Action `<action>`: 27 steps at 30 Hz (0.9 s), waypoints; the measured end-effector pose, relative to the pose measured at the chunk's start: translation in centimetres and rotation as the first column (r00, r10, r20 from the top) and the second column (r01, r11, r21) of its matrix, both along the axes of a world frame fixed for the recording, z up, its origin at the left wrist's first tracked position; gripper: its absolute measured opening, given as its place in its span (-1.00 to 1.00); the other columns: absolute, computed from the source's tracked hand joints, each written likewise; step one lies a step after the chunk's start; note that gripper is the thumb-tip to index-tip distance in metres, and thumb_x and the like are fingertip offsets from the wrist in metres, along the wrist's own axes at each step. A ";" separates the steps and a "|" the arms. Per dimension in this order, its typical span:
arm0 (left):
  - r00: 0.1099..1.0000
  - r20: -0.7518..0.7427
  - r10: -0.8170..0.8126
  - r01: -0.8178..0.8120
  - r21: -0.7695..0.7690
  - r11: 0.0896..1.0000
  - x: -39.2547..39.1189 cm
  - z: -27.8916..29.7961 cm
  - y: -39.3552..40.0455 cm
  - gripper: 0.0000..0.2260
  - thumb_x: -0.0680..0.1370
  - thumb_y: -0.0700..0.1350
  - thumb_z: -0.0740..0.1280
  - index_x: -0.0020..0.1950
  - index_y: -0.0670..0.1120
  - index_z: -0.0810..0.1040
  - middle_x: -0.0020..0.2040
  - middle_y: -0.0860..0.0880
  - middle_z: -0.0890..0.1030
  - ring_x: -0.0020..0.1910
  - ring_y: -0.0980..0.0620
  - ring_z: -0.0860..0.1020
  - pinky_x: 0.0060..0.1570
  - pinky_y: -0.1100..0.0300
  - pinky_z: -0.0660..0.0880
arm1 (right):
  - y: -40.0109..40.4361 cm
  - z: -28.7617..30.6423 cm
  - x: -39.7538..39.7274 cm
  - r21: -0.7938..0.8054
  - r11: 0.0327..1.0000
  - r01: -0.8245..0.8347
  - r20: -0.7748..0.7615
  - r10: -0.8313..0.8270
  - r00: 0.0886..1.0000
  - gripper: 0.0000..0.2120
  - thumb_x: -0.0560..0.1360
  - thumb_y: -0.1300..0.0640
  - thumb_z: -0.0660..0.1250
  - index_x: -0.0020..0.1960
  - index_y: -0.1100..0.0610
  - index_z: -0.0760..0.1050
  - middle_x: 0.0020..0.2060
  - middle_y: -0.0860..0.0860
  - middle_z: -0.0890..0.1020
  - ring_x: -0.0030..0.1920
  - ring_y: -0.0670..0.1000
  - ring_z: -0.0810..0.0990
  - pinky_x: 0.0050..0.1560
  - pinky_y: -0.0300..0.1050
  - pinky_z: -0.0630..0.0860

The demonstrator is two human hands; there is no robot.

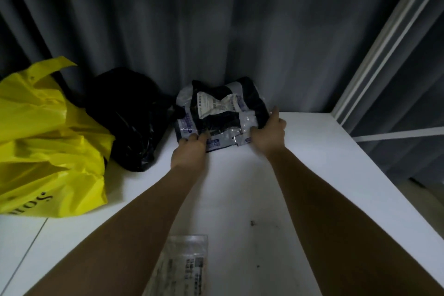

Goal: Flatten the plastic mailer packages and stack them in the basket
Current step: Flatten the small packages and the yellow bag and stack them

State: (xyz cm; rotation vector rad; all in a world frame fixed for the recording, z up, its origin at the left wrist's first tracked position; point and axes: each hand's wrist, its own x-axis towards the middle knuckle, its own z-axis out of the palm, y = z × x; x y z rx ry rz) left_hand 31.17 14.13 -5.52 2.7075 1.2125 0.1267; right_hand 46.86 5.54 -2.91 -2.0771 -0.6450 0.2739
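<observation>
Both arms reach out across the white table to a crumpled plastic mailer lying at the far edge, right against the grey curtain. The mailer's long axis runs left to right, its wrinkled white label facing up and its near edge toward the person. The left hand pinches the near-left corner, fingers curled on the plastic. The right hand grips the near-right side, thumb on top and one finger lying straight along the right edge. A black plastic bag sits just left of the mailer, a yellow shopping bag beyond it. Another flat clear mailer lies near the person, between the forearms.
</observation>
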 end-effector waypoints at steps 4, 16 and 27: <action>0.996 -0.047 -0.071 0.073 0.042 0.996 -0.3 0.5 -0.9 -0.54 0.55 -0.37 0.13 0.44 -0.11 0.32 0.30 -0.18 0.43 0.29 -0.19 0.41 0.16 0.00 0.43 | -1.6 0.6 0.1 0.019 0.998 0.066 -0.175 -0.062 0.983 -0.36 0.51 0.18 0.32 0.50 0.24 0.12 0.33 0.24 0.36 0.26 0.28 0.44 0.26 0.06 0.44; 0.986 0.103 -0.132 0.125 0.066 0.990 -5.6 5.7 -7.1 -0.70 0.53 -0.35 0.17 0.22 -0.14 0.46 0.16 -0.14 0.47 0.18 -0.15 0.44 0.02 0.04 0.44 | -11.5 3.5 -3.9 0.016 0.990 0.141 -0.366 -0.126 0.922 -0.84 0.44 0.14 0.38 -0.14 0.18 0.42 -0.23 0.13 0.51 -0.33 0.03 0.48 -0.36 -0.18 0.40; 0.969 0.195 -0.152 0.121 0.160 0.980 -14.4 14.5 -15.7 -0.69 0.51 -0.33 0.17 0.22 -0.13 0.47 0.18 -0.13 0.44 0.23 -0.15 0.38 -0.01 -0.01 0.44 | -21.0 9.3 -12.9 0.266 0.933 0.243 -0.589 -0.042 0.807 -0.56 0.56 0.10 0.24 0.34 0.08 0.12 0.10 0.14 0.54 -0.11 0.04 0.56 -0.21 -0.12 0.53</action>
